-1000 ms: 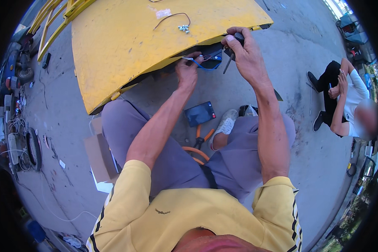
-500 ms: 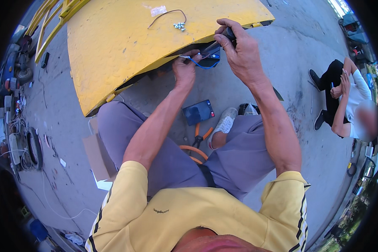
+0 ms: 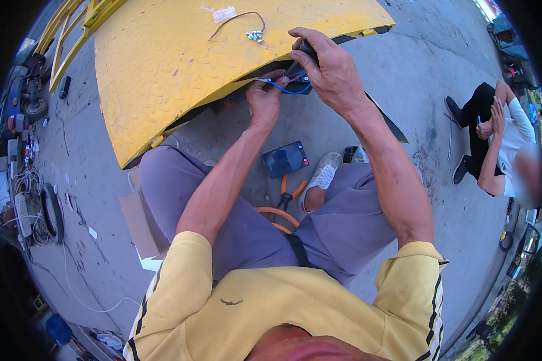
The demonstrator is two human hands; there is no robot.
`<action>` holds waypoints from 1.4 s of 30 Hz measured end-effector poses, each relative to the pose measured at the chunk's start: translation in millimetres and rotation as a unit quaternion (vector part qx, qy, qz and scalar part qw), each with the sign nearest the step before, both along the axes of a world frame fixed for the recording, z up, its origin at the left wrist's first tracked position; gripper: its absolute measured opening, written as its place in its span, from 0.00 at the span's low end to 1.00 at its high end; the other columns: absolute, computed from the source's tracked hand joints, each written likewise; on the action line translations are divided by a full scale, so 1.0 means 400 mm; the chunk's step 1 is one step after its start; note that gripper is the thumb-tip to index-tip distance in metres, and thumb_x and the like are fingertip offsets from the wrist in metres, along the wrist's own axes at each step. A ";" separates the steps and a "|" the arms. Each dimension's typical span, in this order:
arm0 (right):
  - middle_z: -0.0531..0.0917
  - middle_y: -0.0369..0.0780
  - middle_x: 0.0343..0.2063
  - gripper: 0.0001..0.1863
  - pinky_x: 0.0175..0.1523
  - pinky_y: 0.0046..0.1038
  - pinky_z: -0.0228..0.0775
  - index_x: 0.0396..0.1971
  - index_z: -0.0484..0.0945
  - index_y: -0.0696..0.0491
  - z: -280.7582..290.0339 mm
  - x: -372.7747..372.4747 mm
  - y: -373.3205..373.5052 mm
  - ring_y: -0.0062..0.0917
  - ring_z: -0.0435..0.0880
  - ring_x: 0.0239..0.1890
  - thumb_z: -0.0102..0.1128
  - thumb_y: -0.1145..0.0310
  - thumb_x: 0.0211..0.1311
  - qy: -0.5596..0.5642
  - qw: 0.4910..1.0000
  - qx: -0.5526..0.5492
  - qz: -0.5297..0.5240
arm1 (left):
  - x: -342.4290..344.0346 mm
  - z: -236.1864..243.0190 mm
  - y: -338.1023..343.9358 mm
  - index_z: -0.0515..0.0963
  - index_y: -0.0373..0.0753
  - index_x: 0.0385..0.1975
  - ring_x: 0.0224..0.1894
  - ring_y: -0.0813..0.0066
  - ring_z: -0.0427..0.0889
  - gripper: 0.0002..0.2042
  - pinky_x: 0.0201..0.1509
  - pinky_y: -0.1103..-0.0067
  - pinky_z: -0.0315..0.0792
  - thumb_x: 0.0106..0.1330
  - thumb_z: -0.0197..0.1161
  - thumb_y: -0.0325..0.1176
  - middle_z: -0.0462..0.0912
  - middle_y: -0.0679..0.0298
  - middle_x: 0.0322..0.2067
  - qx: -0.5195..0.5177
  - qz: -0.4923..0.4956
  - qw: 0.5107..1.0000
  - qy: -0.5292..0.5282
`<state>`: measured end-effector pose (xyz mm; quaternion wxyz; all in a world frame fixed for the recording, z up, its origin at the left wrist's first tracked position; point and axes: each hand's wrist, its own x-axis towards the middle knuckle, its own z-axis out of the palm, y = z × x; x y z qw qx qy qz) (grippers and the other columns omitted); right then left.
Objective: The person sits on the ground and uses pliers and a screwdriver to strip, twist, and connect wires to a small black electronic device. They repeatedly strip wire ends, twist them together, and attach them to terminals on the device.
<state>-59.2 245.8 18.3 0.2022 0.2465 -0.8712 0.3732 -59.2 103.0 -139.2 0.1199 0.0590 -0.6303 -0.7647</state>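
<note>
A single view, from a fisheye camera worn on the person's head, looking steeply down and forward over the seated body. Nearest, along the lower edge, sits the yellow shirt (image 3: 271, 313); both forearms climb from there to the left hand (image 3: 264, 99) and right hand (image 3: 328, 72), which meet far up in the frame at the edge of a yellow metal plate (image 3: 174, 66). The concrete ground (image 3: 90, 180) spreads left and right, bending toward the dark round rim. Far right, another person (image 3: 494, 138) sits on the ground
</note>
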 end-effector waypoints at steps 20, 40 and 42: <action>0.82 0.45 0.46 0.22 0.48 0.41 0.81 0.60 0.74 0.49 0.010 -0.008 -0.039 0.44 0.86 0.45 0.66 0.64 0.68 0.035 0.999 0.031 0.025 | 0.013 0.036 -0.007 0.88 0.33 0.44 0.41 0.80 0.84 0.11 0.49 0.79 0.79 0.64 0.76 0.28 0.91 0.64 0.39 -0.044 -0.008 0.999 -0.014; 0.80 0.44 0.42 0.28 0.48 0.39 0.81 0.66 0.72 0.47 0.009 -0.007 -0.058 0.42 0.85 0.45 0.66 0.67 0.67 0.028 0.997 0.072 0.020 | 0.007 0.024 0.007 0.86 0.33 0.42 0.38 0.78 0.84 0.13 0.47 0.79 0.79 0.59 0.79 0.28 0.89 0.63 0.35 -0.060 0.031 0.998 0.017; 0.80 0.43 0.40 0.28 0.45 0.38 0.82 0.65 0.72 0.46 0.000 -0.010 -0.031 0.41 0.86 0.42 0.66 0.68 0.65 0.038 0.997 0.056 0.024 | 0.002 0.008 0.033 0.86 0.33 0.42 0.38 0.78 0.84 0.14 0.47 0.78 0.79 0.58 0.80 0.28 0.89 0.63 0.35 -0.099 0.053 0.993 0.033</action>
